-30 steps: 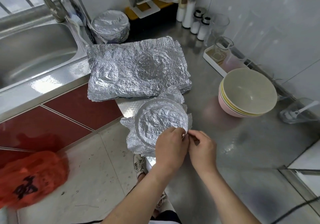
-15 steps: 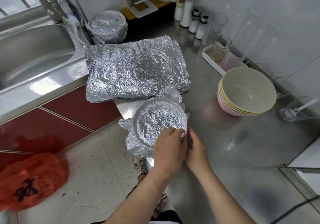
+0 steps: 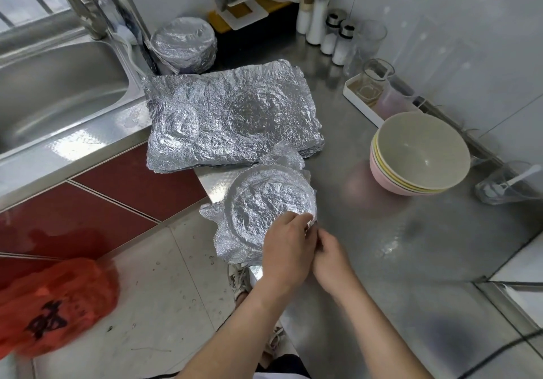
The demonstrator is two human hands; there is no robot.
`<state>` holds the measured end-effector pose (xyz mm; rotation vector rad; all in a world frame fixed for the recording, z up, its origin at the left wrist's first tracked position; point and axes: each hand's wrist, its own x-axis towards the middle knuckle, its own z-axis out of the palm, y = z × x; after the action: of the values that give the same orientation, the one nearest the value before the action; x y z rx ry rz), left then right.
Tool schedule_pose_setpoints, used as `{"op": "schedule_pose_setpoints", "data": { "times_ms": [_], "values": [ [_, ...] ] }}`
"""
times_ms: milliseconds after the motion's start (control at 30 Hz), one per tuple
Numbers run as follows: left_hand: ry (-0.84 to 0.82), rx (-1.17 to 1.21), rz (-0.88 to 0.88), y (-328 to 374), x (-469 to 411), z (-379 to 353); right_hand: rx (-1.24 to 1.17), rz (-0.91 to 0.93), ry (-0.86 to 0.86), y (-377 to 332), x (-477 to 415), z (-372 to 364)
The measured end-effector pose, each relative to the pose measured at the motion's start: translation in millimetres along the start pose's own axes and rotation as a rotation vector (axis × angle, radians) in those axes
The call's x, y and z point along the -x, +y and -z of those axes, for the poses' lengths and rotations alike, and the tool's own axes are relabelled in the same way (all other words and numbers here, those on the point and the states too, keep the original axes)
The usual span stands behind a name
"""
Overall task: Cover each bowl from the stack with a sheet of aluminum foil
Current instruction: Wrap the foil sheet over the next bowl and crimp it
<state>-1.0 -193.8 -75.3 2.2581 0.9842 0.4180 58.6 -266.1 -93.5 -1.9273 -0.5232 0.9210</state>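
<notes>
From the head view, the bowl now being worked on sits at the near left edge of the steel counter, its mouth already spanned by a crinkled foil sheet whose loose skirt hangs out past the rim on the left and near sides. The left hand has its fingers curled down at the near right rim and looks to be pinching the foil edge there. The right hand lies just beside it, touching it, with its fingers tucked behind the left hand, so I cannot tell whether they grip the foil or only steady it. I judge this bowl about half done: the top is covered, but the skirt is not yet pressed down all round. Far left, by the sink, stands a pile of wrapped bowls, which I take as finished. To the right, well apart from the hands, the stack of bowls holds several bare ones, so much is left. A thick pile of foil sheets lies just beyond the bowl, ready for them.
</notes>
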Motion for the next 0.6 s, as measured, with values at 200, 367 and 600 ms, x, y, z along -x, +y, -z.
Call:
{"op": "schedule_pose_setpoints", "data": {
  "times_ms": [200,367,600],
  "values": [
    [0.086,-0.049,-0.057,-10,-4,17,-0.438,-0.219,0.132,-11,-15,23],
    [0.287,-0.116,0.116,-51,-20,50,-0.567,-0.214,0.159,-36,-33,3],
    [0.115,-0.051,0.193,-64,-30,43,-0.572,-0.193,0.281,-44,-37,-33]
  ]
}}
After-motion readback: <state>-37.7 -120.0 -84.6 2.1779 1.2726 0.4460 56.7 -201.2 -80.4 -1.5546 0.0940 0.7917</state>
